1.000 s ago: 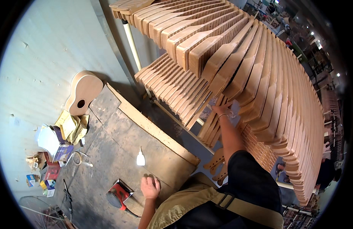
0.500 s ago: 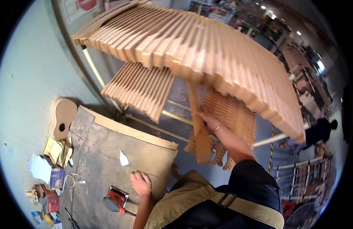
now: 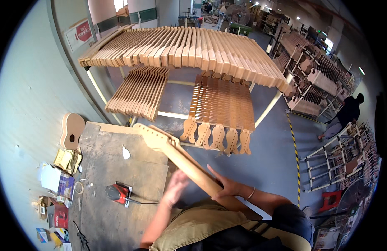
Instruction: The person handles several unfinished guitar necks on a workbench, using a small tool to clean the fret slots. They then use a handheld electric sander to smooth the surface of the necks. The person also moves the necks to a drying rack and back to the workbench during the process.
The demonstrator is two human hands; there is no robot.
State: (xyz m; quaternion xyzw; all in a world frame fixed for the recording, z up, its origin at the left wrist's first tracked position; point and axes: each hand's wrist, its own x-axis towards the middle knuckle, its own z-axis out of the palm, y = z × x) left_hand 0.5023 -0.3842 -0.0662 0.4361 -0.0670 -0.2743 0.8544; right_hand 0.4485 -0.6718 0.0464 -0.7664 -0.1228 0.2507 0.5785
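A wooden guitar neck point(image 3: 190, 168) lies slantwise in front of me, its headstock, drilled with small holes, pointing to the far left over the workbench edge. My right hand point(image 3: 229, 187) grips the neck toward its lower end, near my body. Beside the neck's left edge, my left hand point(image 3: 176, 187) is smeared by motion, so its fingers and any touch on the neck cannot be made out. A red and black power sander point(image 3: 117, 193) with a cable rests on the workbench point(image 3: 149, 167), and a small white bottle point(image 3: 126, 152) lies farther back.
Ahead stands a rack point(image 3: 268, 109) with rows of wooden necks on top point(image 3: 181, 48) and more below, including a batch with drilled headstocks point(image 3: 218, 137). A guitar-shaped body point(image 3: 73, 130) leans at the wall near boxes point(image 3: 59, 215). A person point(image 3: 348, 112) is at the far right.
My right hand has brought the neck from the rack back toward my body, headstock now to the left. My left hand has lifted off the bench and moved right, beside the neck.
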